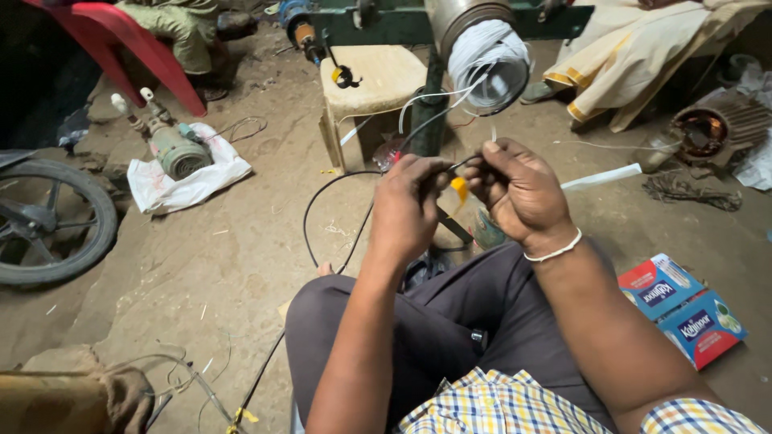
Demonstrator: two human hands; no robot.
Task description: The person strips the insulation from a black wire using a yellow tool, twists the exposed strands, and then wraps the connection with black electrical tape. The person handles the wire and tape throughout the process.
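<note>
Red-and-blue flat boxes point(682, 309) lie near right hand point(519, 193).

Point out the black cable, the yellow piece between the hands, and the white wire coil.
black cable point(309, 210): head view, on its curved loop.
yellow piece point(459, 190): head view, its middle.
white wire coil point(490, 60): head view, its front windings.
</note>
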